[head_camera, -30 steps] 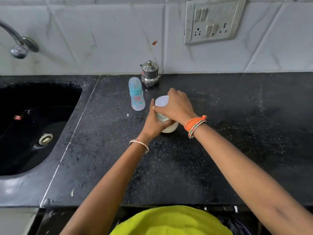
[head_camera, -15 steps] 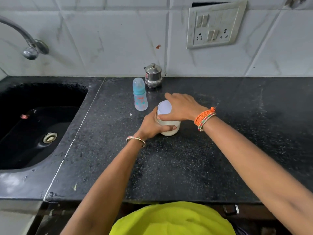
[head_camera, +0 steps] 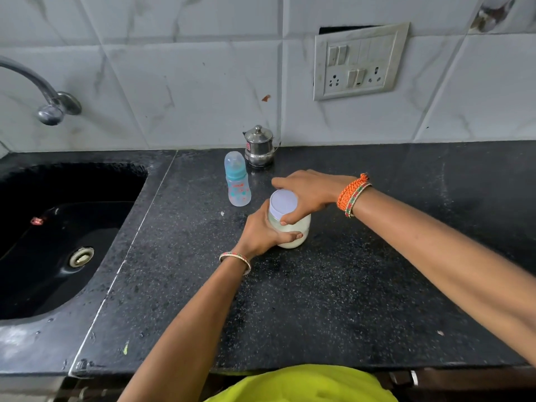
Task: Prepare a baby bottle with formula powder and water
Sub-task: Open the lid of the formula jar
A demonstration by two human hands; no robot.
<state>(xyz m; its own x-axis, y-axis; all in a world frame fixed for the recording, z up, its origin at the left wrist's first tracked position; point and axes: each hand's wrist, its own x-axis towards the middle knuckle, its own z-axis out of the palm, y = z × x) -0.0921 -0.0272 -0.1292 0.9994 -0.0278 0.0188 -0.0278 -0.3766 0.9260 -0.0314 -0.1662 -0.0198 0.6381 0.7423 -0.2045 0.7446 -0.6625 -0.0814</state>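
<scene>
A clear jar of whitish formula powder (head_camera: 294,230) stands on the black counter (head_camera: 333,300). My left hand (head_camera: 262,232) wraps around its body from the left. My right hand (head_camera: 307,192) grips its white lid (head_camera: 283,203) from the right and above. A blue baby bottle (head_camera: 237,179) with its clear cap on stands upright just behind and left of the jar, untouched. A small steel lidded pot (head_camera: 259,146) sits behind the bottle against the wall.
A black sink (head_camera: 58,236) lies at the left with a tap (head_camera: 43,94) above it. A switch and socket panel (head_camera: 359,62) is on the tiled wall. The counter's front edge runs along the bottom.
My right hand has turned on the lid, so more of the lid top shows. The view has shifted slightly; the jar stays in place on the counter.
</scene>
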